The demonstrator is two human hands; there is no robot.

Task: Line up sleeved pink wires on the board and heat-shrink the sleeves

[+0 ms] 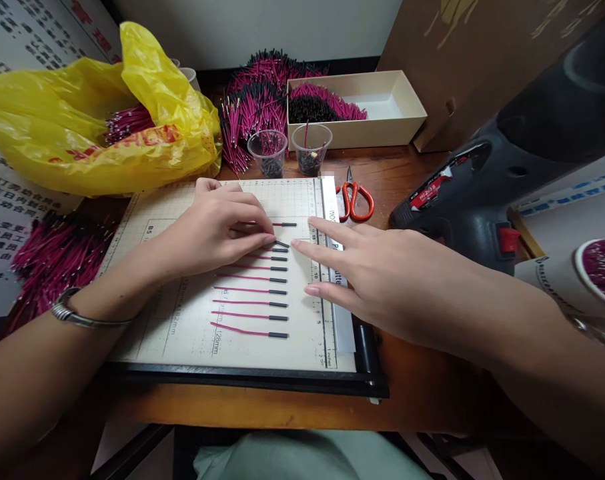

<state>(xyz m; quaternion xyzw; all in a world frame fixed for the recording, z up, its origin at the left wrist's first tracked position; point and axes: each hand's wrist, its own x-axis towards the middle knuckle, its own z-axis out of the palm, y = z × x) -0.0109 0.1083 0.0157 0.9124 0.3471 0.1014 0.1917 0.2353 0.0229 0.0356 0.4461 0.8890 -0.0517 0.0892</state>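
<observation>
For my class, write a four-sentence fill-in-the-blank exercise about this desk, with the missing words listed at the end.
1. The large plastic bag is ____.
2. The pink wires laid in a row have ____ sleeves.
3. Small clear cups standing behind the cutting board number ____.
4. The hand nearest the scissors is the person's ____ one.

Missing words: yellow; black; two; right.

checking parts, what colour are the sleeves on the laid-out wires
Black sleeves, best seen in the head view.
</observation>
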